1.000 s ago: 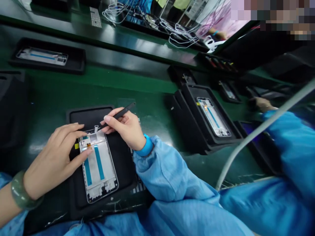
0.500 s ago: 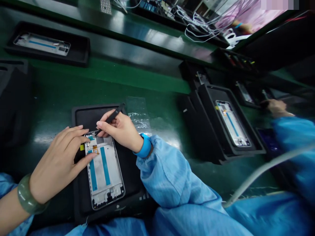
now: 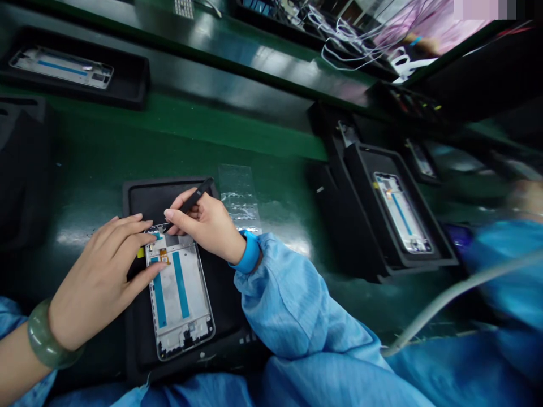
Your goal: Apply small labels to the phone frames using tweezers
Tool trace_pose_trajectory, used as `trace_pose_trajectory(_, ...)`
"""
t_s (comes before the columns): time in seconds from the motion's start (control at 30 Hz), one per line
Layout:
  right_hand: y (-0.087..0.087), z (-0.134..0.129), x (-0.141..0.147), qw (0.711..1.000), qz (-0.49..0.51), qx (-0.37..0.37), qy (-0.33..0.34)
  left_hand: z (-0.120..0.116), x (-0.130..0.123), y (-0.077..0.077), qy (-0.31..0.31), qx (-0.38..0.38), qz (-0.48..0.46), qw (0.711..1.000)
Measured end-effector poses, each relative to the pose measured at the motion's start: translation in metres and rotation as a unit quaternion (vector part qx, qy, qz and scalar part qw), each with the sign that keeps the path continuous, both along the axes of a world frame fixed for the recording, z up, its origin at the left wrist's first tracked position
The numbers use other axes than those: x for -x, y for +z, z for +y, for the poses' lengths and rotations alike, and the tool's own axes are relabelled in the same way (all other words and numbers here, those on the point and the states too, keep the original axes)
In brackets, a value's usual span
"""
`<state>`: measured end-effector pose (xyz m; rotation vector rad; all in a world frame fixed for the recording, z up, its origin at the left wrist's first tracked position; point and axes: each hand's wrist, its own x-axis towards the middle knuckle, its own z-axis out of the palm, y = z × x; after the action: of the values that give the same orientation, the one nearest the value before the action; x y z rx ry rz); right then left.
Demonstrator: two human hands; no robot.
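A silver phone frame (image 3: 193, 294) with two long blue strips lies on a black foam tray (image 3: 139, 198). My left hand (image 3: 102, 277) rests at the frame's upper left, fingers spread, its thumb and fingertips touching the frame's surface. In my right hand (image 3: 212, 223) is a black pen-like tool (image 3: 197, 195), pinched between thumb and fingers. The tool's lower tip points at the top edge of the frame, near a small blue patch. An orange flex piece (image 3: 164, 256) sits by my left thumb.
A clear plastic sheet (image 3: 237, 192) lies behind the tray. To the right, stacked black trays (image 3: 369, 237) carry another phone frame (image 3: 403, 212); a third frame (image 3: 63, 66) lies in a tray at upper left. A co-worker's blue sleeve (image 3: 509, 271) and a grey cable (image 3: 458, 291) are at right.
My hands and the phone frame have hardly moved. The co-worker's hand at the right has moved farther right, away from the trays. The view has shifted slightly.
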<state>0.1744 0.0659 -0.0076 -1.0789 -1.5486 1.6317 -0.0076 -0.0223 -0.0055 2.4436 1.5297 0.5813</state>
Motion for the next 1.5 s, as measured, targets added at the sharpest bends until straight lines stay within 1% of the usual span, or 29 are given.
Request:
trace_pose_trajectory(0.13,-0.002,0.000,0.000,1.000,-0.022,-0.021,0.009,0.001,0.001,0.000,-0.018,-0.011,0.024,0.999)
trace_pose_trajectory(0.2,-0.001,-0.001,-0.001,0.998,-0.036,-0.044,0.016,0.001,0.000,0.002,-0.026,-0.024,0.046,0.998)
trace_pose_trajectory(0.3,0.003,-0.003,-0.003,0.990,-0.075,-0.119,0.032,0.000,-0.002,0.005,-0.035,-0.051,0.079,0.995)
trace_pose_trajectory(0.37,0.007,-0.004,-0.003,0.978,-0.106,-0.177,0.044,0.000,-0.005,0.007,-0.032,-0.055,0.096,0.993)
trace_pose_trajectory(0.4,0.009,-0.003,-0.003,0.974,-0.113,-0.192,0.044,0.000,-0.006,0.008,-0.029,-0.052,0.101,0.993)
trace_pose_trajectory(0.43,0.010,-0.002,-0.003,0.975,-0.108,-0.192,0.033,-0.001,-0.007,0.008,-0.026,-0.046,0.104,0.993)
trace_pose_trajectory(0.47,0.011,-0.001,-0.003,0.980,-0.092,-0.177,0.014,-0.001,-0.007,0.008,-0.023,-0.040,0.103,0.994)
trace_pose_trajectory(0.57,0.009,0.003,-0.002,0.995,-0.004,-0.092,-0.047,-0.001,-0.008,0.006,-0.016,-0.034,0.091,0.995)
trace_pose_trajectory(0.63,0.006,0.004,-0.001,0.996,0.020,-0.075,-0.039,-0.001,-0.008,0.005,-0.011,-0.038,0.085,0.996)
trace_pose_trajectory(0.73,0.003,0.004,0.000,0.995,-0.003,-0.102,0.003,-0.002,-0.008,0.004,-0.006,-0.034,0.086,0.996)
trace_pose_trajectory(0.9,0.003,0.002,-0.001,0.988,-0.042,-0.144,0.026,-0.003,-0.009,0.004,0.006,-0.030,0.080,0.996)
trace_pose_trajectory(1.13,0.006,-0.003,0.001,0.972,-0.087,-0.218,0.027,-0.004,-0.010,0.003,0.007,-0.032,0.083,0.996)
trace_pose_trajectory(1.27,0.007,-0.005,0.003,0.954,-0.114,-0.275,0.034,-0.004,-0.010,0.003,0.010,-0.032,0.080,0.996)
trace_pose_trajectory(1.33,0.007,-0.004,0.003,0.955,-0.109,-0.274,0.026,-0.004,-0.010,0.003,0.011,-0.031,0.077,0.996)
trace_pose_trajectory(1.43,0.007,-0.003,0.002,0.964,-0.098,-0.248,0.009,-0.004,-0.010,0.002,0.013,-0.034,0.075,0.997)
trace_pose_trajectory(1.5,0.008,-0.003,0.002,0.963,-0.095,-0.252,0.012,-0.004,-0.011,0.002,0.013,-0.036,0.078,0.996)
